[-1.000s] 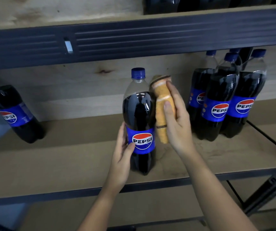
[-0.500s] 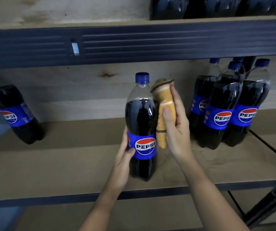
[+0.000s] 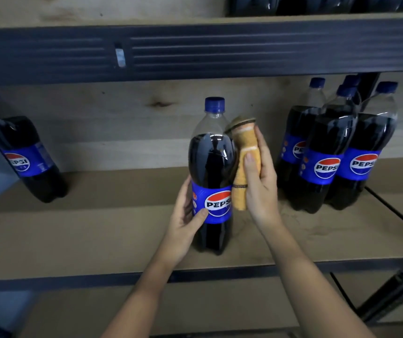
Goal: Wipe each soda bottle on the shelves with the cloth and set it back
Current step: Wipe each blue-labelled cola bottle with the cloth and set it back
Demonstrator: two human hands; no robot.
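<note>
On the shelf (image 3: 98, 235), upright soda bottle (image 3: 211, 176) in left grip (image 3: 185, 215) — folded cloth (image 3: 243, 164), in right grip (image 3: 260, 184), against its side.

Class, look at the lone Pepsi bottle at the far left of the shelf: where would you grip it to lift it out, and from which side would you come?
Grip the lone bottle round its labelled middle, coming from the open front of the shelf. It stands alone with bare board to its right, so fingers can wrap the round body; the beam overhead crowds the cap.
</note>
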